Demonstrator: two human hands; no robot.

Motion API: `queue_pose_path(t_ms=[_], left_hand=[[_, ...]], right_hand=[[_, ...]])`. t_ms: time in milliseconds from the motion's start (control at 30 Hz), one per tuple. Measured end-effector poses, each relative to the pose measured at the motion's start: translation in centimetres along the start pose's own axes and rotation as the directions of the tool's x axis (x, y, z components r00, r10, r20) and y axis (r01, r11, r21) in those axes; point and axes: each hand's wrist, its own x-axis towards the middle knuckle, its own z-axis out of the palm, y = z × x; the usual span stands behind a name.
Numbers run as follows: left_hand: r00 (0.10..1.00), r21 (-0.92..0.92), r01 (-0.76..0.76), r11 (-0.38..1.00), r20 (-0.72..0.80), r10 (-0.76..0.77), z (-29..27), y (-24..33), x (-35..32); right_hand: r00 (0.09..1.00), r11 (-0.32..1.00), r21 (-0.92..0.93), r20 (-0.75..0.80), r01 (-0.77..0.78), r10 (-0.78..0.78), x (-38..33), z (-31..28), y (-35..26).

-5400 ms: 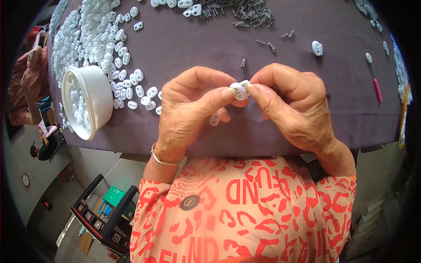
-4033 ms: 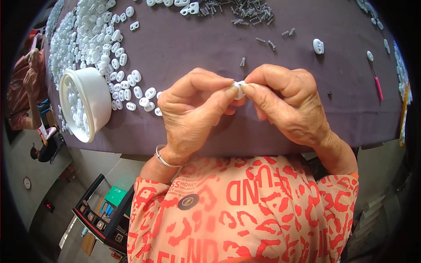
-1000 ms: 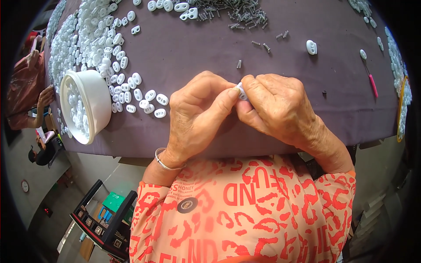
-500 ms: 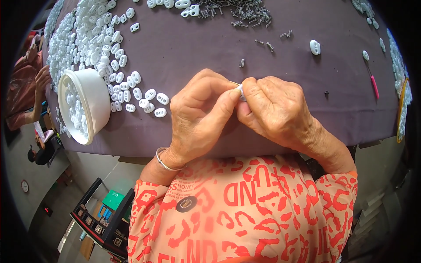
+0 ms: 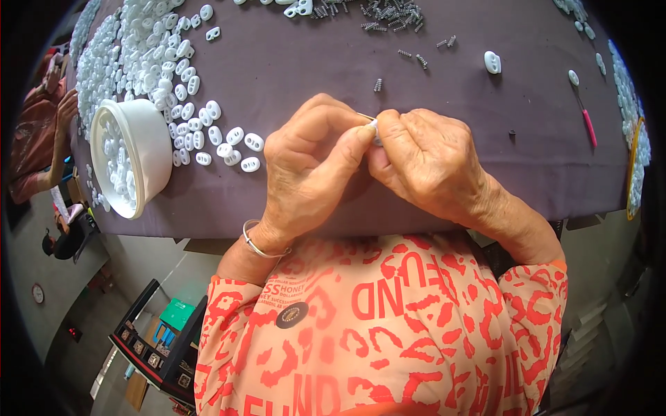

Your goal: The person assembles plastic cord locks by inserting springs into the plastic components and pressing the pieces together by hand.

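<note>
Above the table's near edge, my two hands meet at the fingertips around a small white plastic cord lock. My left hand is closed, its thumb pressed to the left side of the piece. A thin metal sliver shows by its index fingertip; whether it is a pin or a wire I cannot make out. The thumb and curled index finger of my right hand pinch the piece from the other side and hide most of it. Beyond the fingertips lies a single small coil spring.
Left: a heap of white two-hole cord locks and a tipped white tub holding more. Far: piled springs. Right: a lone cord lock, a pink-handled tool, a small dark bit, a yellow-rimmed container. Another person's hand is far left.
The whole view has shifted slightly, so the table's contents sit higher in the picture. Both hands keep the same pinch on the cord lock, with little visible finger movement.
</note>
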Motion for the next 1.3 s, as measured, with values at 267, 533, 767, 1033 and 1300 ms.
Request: queue_pose_path(t_ms=[267, 533, 767, 1033, 1300], left_hand=[[0.997, -0.083, 0.076, 0.994, 0.024, -0.074, -0.2, 0.2, -0.1], [0.997, -0.002, 0.050, 0.999, 0.065, -0.050, -0.2, 0.2, -0.2], [0.997, 0.036, -0.024, 0.999, 0.074, 0.021, -0.4, 0.4, -0.1], [0.995, -0.061, 0.007, 0.998, 0.100, -0.001, -0.9, 0.5, 0.3], [0.982, 0.140, -0.173, 0.975, -0.047, 0.181, -2.3, -0.5, 0.6]], right_hand=[[0.980, 0.916, 0.349, 0.106, -0.197, 0.170, 1.0, -1.7, 0.2], [0.826, 0.629, 0.536, 0.377, -0.564, 0.419, 1.4, -3.1, 0.9], [0.793, 0.479, 0.641, 0.398, -0.600, 0.461, 1.6, -3.3, 0.6], [0.832, 0.517, 0.666, 0.322, -0.538, 0.451, 1.5, -2.8, 0.4], [0.754, 0.409, 0.716, 0.247, -0.566, 0.609, 1.7, -3.7, 1.4]])
